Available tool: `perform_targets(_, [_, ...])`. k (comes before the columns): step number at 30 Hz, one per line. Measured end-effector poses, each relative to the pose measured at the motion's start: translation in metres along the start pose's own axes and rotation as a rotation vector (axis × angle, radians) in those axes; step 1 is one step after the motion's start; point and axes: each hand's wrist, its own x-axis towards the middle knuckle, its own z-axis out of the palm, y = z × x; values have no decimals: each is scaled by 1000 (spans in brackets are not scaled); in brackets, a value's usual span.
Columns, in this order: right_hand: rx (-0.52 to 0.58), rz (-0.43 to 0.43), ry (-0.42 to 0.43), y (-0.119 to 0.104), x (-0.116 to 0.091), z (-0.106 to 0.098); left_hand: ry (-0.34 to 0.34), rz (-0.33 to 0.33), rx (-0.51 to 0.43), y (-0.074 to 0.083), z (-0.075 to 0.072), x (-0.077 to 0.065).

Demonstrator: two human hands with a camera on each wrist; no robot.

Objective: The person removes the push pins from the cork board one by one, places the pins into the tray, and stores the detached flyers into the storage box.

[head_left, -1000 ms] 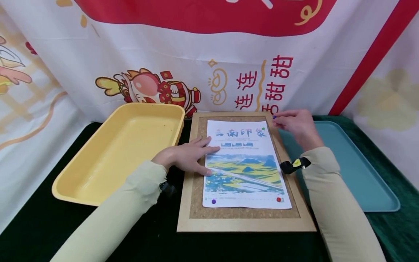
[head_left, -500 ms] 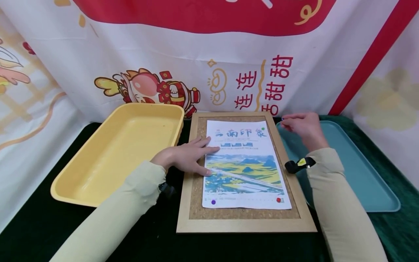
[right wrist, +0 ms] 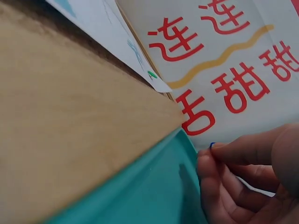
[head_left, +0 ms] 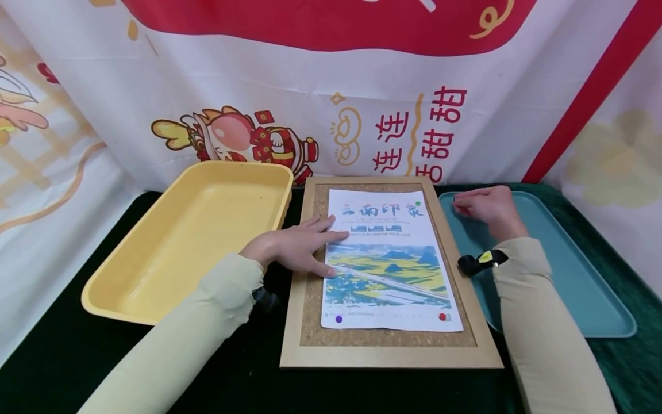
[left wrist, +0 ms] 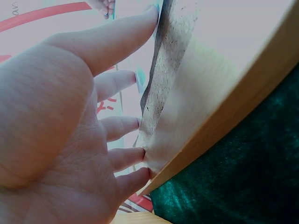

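A printed sheet of paper (head_left: 388, 230) with a landscape picture lies on a wood-framed cork board (head_left: 388, 356). Pushpins sit in it: green (head_left: 417, 203) at the upper right, purple (head_left: 338, 319) at the lower left, red (head_left: 442, 317) at the lower right. My left hand (head_left: 297, 246), fingers spread, rests on the paper's left edge and the frame. Over the far end of the teal tray (head_left: 569, 276), my right hand (head_left: 488, 211) pinches a small blue pushpin (right wrist: 212, 145) between thumb and index finger; most of the pin is hidden.
To the left of the board stands a deep yellow tray (head_left: 181, 247). Dark green cloth (head_left: 248, 374) covers the table. A white printed backdrop (head_left: 289, 75) hangs directly behind the board and trays.
My right hand has moved right and slightly toward me, from the board's upper right corner to above the teal tray, still holding the blue pushpin. The left hand stays put.
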Motion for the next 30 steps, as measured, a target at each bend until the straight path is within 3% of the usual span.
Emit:
perform_targets(12, [-96,24,-42,8,5,-6,1,-6,15,-2,0,1])
perform_targets(30, [-106,44,-81,9,13,-9,0,-19,20,1,-1,0])
